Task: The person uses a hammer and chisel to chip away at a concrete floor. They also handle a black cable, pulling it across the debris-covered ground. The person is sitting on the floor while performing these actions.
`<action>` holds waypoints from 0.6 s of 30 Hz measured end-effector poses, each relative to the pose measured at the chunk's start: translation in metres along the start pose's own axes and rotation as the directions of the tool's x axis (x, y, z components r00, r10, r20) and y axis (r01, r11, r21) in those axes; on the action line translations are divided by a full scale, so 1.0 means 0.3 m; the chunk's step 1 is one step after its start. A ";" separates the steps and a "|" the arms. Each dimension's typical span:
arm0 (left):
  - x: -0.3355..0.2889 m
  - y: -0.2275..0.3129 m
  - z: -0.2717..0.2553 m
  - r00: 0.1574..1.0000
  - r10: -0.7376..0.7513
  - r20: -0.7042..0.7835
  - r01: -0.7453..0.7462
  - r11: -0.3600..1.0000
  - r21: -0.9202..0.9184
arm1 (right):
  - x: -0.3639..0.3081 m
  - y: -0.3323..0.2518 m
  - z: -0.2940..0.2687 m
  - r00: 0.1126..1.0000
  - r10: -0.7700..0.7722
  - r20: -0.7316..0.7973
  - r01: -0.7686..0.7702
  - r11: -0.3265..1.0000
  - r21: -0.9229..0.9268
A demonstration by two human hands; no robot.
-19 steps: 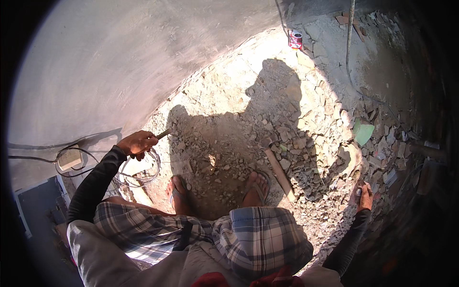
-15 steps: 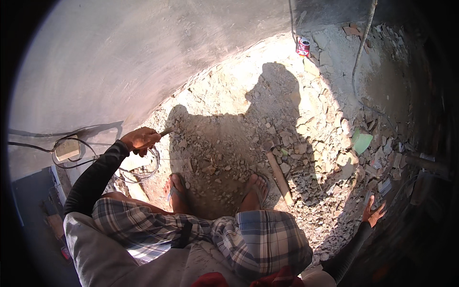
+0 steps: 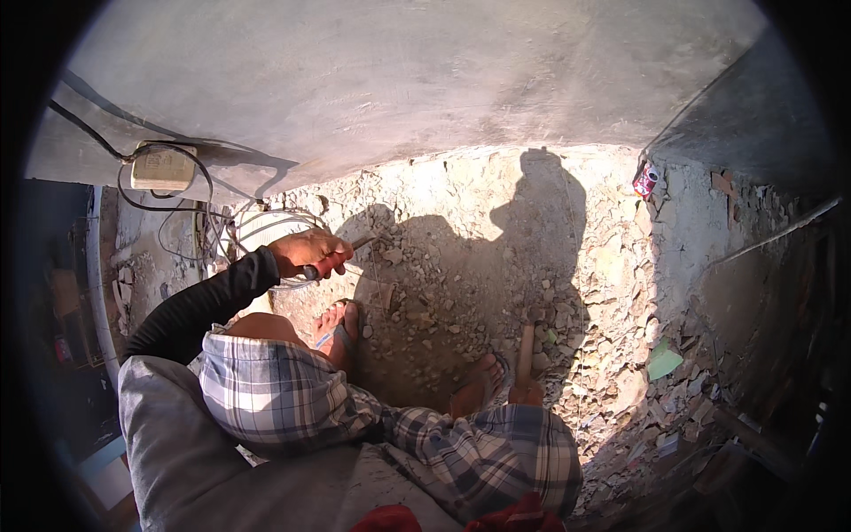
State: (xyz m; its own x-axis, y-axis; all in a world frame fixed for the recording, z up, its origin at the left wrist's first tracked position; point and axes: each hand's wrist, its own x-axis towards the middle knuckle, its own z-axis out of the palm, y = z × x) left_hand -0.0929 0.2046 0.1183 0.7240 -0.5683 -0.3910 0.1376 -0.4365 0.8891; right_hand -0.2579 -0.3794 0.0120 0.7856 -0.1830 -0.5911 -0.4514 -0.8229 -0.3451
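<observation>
My left hand (image 3: 306, 254) is closed round a red-handled chisel (image 3: 332, 263), whose metal shaft points right over the rubble. Its dark butt end sticks out below my fist. By my right knee, the lower end of a hammer's wooden handle (image 3: 526, 350) meets my right hand (image 3: 526, 393), which is closed on it and partly hidden by my shorts. The hammer's head lies low among the broken stones and is hard to make out. Loose rubble (image 3: 434, 293) covers the ground between and beyond my feet.
A plastered wall (image 3: 425, 80) rises ahead. Coiled cable (image 3: 213, 226) and a pale box (image 3: 164, 167) are at the left. A red can (image 3: 646, 181) stands near the wall corner. A green shard (image 3: 663, 360) lies among debris at the right. My sandalled feet (image 3: 337, 332) rest on rubble.
My right hand has come in from the far right and taken hold of the hammer's handle. My view has turned, and the chisel's red handle now shows in my left hand.
</observation>
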 end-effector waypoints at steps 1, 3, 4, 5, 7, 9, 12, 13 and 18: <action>-0.002 0.007 0.026 0.992 -0.124 0.010 0.123 0.971 -0.207 | -0.004 0.016 -0.028 1.000 0.017 0.009 -0.016 1.000 -0.027; -0.016 0.002 0.071 0.960 -0.278 0.008 0.255 0.867 -0.429 | -0.003 0.041 -0.088 0.999 0.042 0.019 -0.040 0.996 -0.077; -0.001 0.026 0.091 0.954 -0.300 0.005 0.269 0.848 -0.456 | -0.009 0.048 -0.132 0.998 0.057 0.012 -0.055 0.992 -0.112; 0.032 0.051 0.097 0.834 -0.547 0.068 0.499 0.697 -0.515 | -0.011 0.048 -0.176 0.998 0.065 0.003 -0.064 0.988 -0.144; -0.019 -0.029 0.156 0.918 -0.393 -0.052 0.262 0.698 -0.666 | 0.015 0.024 -0.247 0.999 0.045 0.014 -0.041 0.976 -0.214; -0.037 -0.091 0.171 0.967 -0.221 -0.129 0.105 0.802 -0.588 | 0.028 -0.001 -0.327 0.999 0.035 0.015 -0.029 0.951 -0.309; -0.026 -0.088 0.116 0.929 0.311 -0.201 -0.301 0.950 0.079 | 0.107 -0.116 -0.424 0.999 0.000 0.035 0.017 0.882 -0.472; -0.034 -0.100 0.118 0.961 0.112 -0.253 -0.130 0.990 -0.053 | 0.131 -0.180 -0.439 0.998 -0.015 0.062 0.046 0.843 -0.536; -0.013 -0.009 0.056 0.845 -0.524 -0.109 0.368 0.717 -0.591 | 0.149 -0.581 -0.468 0.992 -0.089 0.090 0.126 0.663 -0.738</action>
State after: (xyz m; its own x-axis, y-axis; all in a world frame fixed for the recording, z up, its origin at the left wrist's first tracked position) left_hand -0.1074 0.1964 0.1133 0.6133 -0.1757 -0.7701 0.7651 -0.1101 0.6344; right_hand -0.0848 -0.3197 0.1480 0.7814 -0.0598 -0.6212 0.1127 -0.9655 0.2346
